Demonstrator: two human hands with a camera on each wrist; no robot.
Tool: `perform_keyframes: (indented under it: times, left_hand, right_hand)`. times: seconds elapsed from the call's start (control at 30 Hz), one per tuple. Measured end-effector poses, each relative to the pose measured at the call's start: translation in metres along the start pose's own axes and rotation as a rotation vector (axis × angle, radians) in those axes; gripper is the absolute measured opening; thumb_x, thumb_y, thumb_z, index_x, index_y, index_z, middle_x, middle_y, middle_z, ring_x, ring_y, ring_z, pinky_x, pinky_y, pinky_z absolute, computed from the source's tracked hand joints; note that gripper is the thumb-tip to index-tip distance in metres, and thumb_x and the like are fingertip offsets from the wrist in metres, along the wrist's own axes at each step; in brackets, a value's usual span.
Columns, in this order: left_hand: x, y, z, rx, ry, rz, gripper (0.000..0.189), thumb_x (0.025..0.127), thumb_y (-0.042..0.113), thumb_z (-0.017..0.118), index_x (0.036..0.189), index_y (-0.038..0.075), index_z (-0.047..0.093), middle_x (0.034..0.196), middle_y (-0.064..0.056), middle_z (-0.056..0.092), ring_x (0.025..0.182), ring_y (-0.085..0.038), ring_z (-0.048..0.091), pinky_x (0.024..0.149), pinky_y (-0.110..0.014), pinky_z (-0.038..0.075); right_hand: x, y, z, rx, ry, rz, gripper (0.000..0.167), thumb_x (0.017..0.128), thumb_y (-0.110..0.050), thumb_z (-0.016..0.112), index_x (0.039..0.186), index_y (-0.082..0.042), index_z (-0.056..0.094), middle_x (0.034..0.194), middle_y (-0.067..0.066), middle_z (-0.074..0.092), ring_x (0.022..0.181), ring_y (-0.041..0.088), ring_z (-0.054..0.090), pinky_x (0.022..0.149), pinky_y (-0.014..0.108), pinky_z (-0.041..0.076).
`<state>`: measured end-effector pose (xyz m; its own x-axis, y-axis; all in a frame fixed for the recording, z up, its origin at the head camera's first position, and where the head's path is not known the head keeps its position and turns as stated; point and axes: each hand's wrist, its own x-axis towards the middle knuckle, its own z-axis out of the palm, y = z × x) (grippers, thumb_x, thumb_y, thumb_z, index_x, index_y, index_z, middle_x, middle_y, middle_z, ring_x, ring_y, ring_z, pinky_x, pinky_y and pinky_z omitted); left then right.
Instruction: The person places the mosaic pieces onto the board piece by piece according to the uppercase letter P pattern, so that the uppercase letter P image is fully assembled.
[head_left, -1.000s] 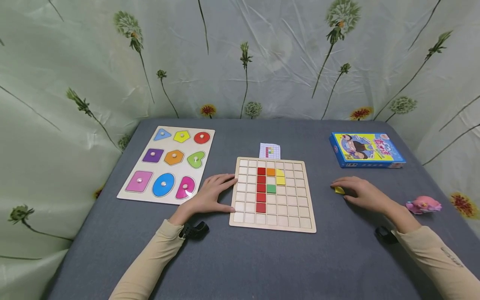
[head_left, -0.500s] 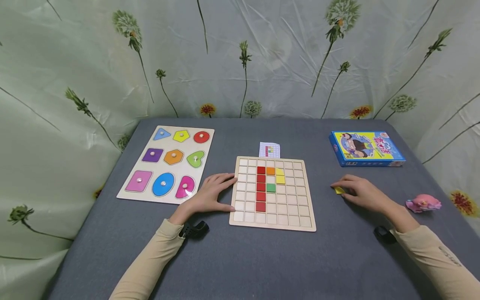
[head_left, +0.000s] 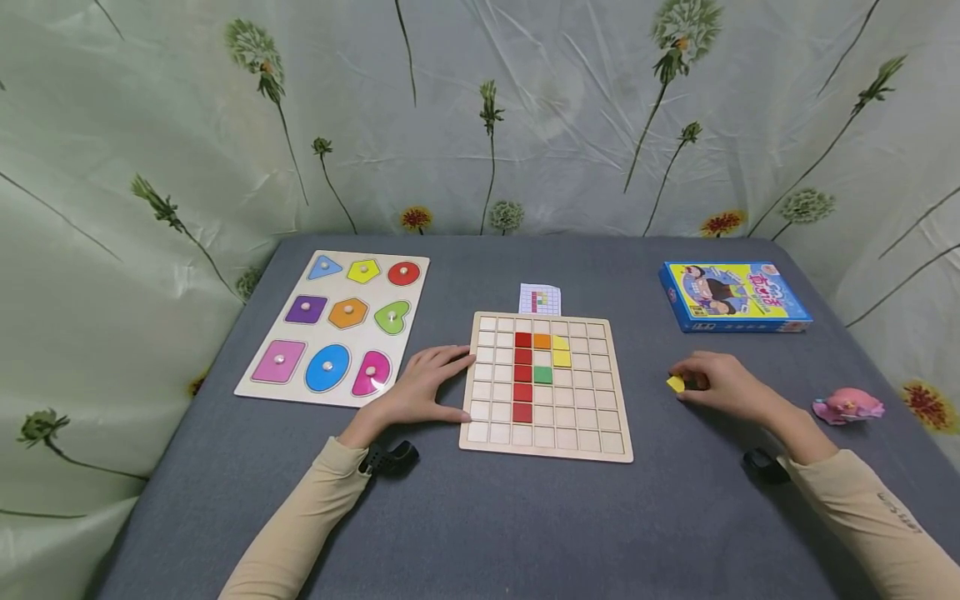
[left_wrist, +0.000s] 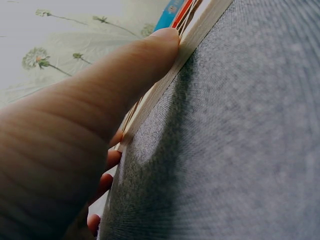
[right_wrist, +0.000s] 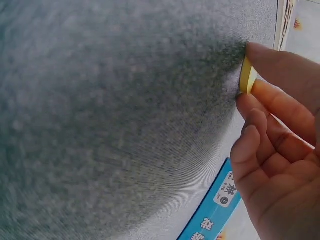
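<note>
A wooden grid board (head_left: 577,417) lies flat mid-table. On it sit a column of red tiles (head_left: 522,372), an orange tile (head_left: 542,341), two yellow tiles (head_left: 562,358) and a green tile (head_left: 542,375). My left hand (head_left: 422,390) rests at the board's left edge, fingers and thumb spread; in the left wrist view the thumb (left_wrist: 145,55) touches the wooden edge. Right of the board, my right hand (head_left: 723,383) pinches a small yellow tile (head_left: 676,384) between thumb and fingers. The right wrist view shows this yellow tile (right_wrist: 246,75) side-on, low over the cloth.
A small pattern card (head_left: 540,300) lies against the board's far edge. To the left is a knobbed shape puzzle (head_left: 330,333). A blue box (head_left: 738,298) stands at the far right, and a pink toy (head_left: 847,407) sits beside my right forearm.
My right fingers have closed on the yellow tile, which is now tilted and slightly shifted from where it lay. My left hand has stayed at the board's edge.
</note>
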<state>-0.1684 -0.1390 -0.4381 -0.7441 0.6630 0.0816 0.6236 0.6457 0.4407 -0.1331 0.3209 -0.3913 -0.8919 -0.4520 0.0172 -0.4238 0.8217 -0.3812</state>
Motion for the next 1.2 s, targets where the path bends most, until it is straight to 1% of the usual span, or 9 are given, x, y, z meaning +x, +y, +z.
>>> perform_keyframes:
  times: [0.3,0.37,0.6,0.77,1.2]
  left_hand:
    - [0.0,0.0,0.0,0.002,-0.007,-0.001,0.088,0.072,0.048,0.075,0.145,0.014,0.037,0.151,-0.009,0.034,0.139,-0.03,0.029,0.109,-0.058,0.02]
    - [0.0,0.001,0.0,-0.004,-0.012,-0.009,0.089,0.072,0.048,0.075,0.145,0.015,0.037,0.151,-0.009,0.034,0.139,-0.03,0.028,0.11,-0.058,0.019]
    - [0.0,0.002,-0.001,-0.006,-0.006,0.001,0.088,0.072,0.048,0.075,0.144,0.013,0.038,0.151,-0.01,0.035,0.138,-0.031,0.029,0.109,-0.058,0.021]
    - [0.0,0.001,-0.001,-0.012,-0.008,-0.004,0.088,0.072,0.048,0.075,0.144,0.013,0.038,0.151,-0.01,0.035,0.139,-0.031,0.028,0.109,-0.058,0.02]
    - [0.0,0.001,-0.001,-0.011,-0.007,-0.009,0.088,0.072,0.048,0.074,0.144,0.014,0.038,0.151,-0.009,0.035,0.139,-0.031,0.028,0.109,-0.058,0.02]
  right_hand:
    - [-0.001,-0.001,0.003,-0.021,0.039,0.012,0.016,0.078,-0.009,0.073,0.091,-0.002,0.067,0.075,-0.001,0.054,0.067,0.002,0.042,0.056,0.018,0.037]
    - [-0.001,-0.001,0.004,-0.017,0.042,0.015,0.015,0.078,-0.009,0.073,0.09,-0.002,0.067,0.074,-0.001,0.054,0.067,0.002,0.041,0.055,0.018,0.037]
    - [0.002,-0.001,0.007,-0.019,0.057,0.018,0.012,0.076,-0.008,0.074,0.085,-0.003,0.067,0.07,-0.002,0.054,0.063,-0.001,0.04,0.053,0.018,0.036]
    - [0.004,-0.003,0.009,-0.016,0.062,0.019,0.012,0.076,-0.009,0.074,0.085,-0.004,0.068,0.069,-0.003,0.053,0.063,0.0,0.04,0.053,0.017,0.035]
    - [0.016,-0.013,0.011,-0.003,0.046,-0.022,0.013,0.076,-0.011,0.075,0.086,-0.007,0.068,0.069,-0.004,0.053,0.064,0.001,0.042,0.054,0.018,0.035]
